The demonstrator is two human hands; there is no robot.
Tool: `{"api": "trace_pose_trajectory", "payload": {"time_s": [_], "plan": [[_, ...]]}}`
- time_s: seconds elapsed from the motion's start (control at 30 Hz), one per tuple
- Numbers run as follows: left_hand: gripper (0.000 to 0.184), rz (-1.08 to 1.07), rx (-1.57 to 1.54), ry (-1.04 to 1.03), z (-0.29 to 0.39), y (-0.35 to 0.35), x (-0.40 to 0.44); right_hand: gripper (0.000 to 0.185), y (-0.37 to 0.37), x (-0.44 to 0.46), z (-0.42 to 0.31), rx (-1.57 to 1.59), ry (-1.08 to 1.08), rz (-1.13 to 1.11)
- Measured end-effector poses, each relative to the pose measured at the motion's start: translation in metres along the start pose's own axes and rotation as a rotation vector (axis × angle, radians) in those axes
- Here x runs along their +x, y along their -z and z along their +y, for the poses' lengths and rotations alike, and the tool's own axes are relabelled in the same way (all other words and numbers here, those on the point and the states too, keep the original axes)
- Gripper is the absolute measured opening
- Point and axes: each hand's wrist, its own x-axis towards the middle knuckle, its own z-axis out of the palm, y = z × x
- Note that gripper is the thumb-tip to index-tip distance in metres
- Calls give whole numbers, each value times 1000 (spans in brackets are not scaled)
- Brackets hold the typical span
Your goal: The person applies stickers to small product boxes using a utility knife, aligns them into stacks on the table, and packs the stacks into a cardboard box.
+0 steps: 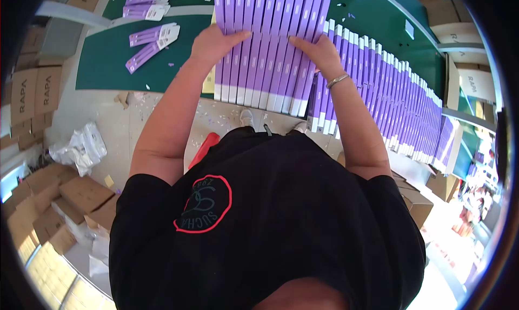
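Observation:
A block of slim purple-and-white boxes (259,67) stands side by side in front of me, in two rows that meet end to end. On the block's left side, my left hand (216,42) is closed around the edge, its thumb lying over the box faces near the join. My right hand (319,51), with a bracelet at the wrist, grips the right side, thumb pointing inward. Both hands' other fingers are mostly hidden. Right of the block, a long line of similar purple boxes (389,94) extends along the table.
Several flat purple cartons (147,46) lie on the green table (102,67) to the left. Cardboard boxes (35,94) are stacked at the far left. A white plastic bag (81,148) and paper scraps lie on the floor. Something red (204,150) is beside my body.

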Motion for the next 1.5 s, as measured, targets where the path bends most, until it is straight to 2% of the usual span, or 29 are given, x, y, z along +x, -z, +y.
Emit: {"api": "trace_pose_trajectory", "payload": {"time_s": [0.07, 0.13, 0.17, 0.3, 0.43, 0.5, 0.63, 0.73, 0.8, 0.83, 0.97, 1.13, 1.33, 1.5], "plan": [[82, -90, 6, 0, -14, -11, 14, 75, -4, 1, 4, 18, -77, -26], [75, -104, 79, 26, -24, -26, 23, 74, -9, 5, 7, 50, -168, -163], [75, -110, 84, 13, -32, -35, 31, 74, -18, 11, 13, 58, -173, -150], [73, -224, 157, 203, -66, -69, 60, 75, -71, 36, 44, -109, -306, 0], [74, -153, 205, 237, -75, -83, 66, 78, -64, 34, 39, -65, -371, -76], [74, -112, 215, 246, -72, -80, 70, 79, -63, 36, 35, -53, -375, -97], [76, -293, 151, 323, -62, -68, 70, 96, -65, 32, 32, -129, -310, -28], [78, -221, 22, 259, -72, -73, 77, 100, -60, 34, 34, -89, -282, -38], [85, -152, -109, 196, -81, -77, 83, 104, -58, 36, 37, -53, -255, -50], [85, -151, -109, 193, -77, -73, 83, 104, -58, 36, 38, -52, -254, -48], [98, -377, -220, 293, -64, -58, 83, 105, -60, 39, 43, 2, -246, -35], [95, -364, -127, 197, -54, -64, 77, 109, -67, 50, 46, -34, -209, -122], [96, -382, -137, 226, -58, -66, 82, 111, -69, 51, 44, -78, -219, -118], [93, -368, -156, 228, -60, -69, 84, 105, -68, 47, 44, -82, -219, -68]]}}
